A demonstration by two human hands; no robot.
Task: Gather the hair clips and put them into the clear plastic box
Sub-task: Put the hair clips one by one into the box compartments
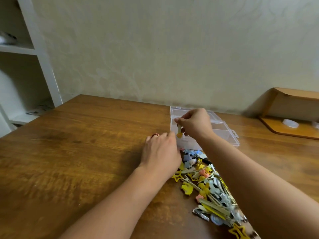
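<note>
Right now the relation that matters is between the yellow clip [179,131] and the clear plastic box [224,130]: the clip hangs directly above the box's near-left compartment, its long axis close to vertical, the decorated yellow end pointing down toward the box floor. The right hand [195,124] pinches the clip's upper end between thumb and fingertips, so this hand is already over the box — a short lowering and a release look like all that the drop needs.

The left hand [160,152] lies on the desk [77,144] just to the left of the box, at its near-left corner, back upward, fingers reaching toward the box wall. Whether its fingertips touch the wall or hold anything I cannot tell, since they are turned away from the camera; it may be steadying the box. A ring [155,135] shows on one finger.

The box stands open with its lid lying flat behind it, toward the wall, and it is split into compartments; they look mostly bare, though the plastic is too see-through to be sure. The rest of the hair clips [207,187] lie in a loose pile on the desk — yellow stars, pastel shapes, long flat clips — starting right at the box's near edge and trailing toward the camera, partly under the right forearm. The pile sits nearer the right hand than the left, so I judge most of the gathering is yet to be done and the next pick falls naturally to the right hand once the clip is dropped.
</note>
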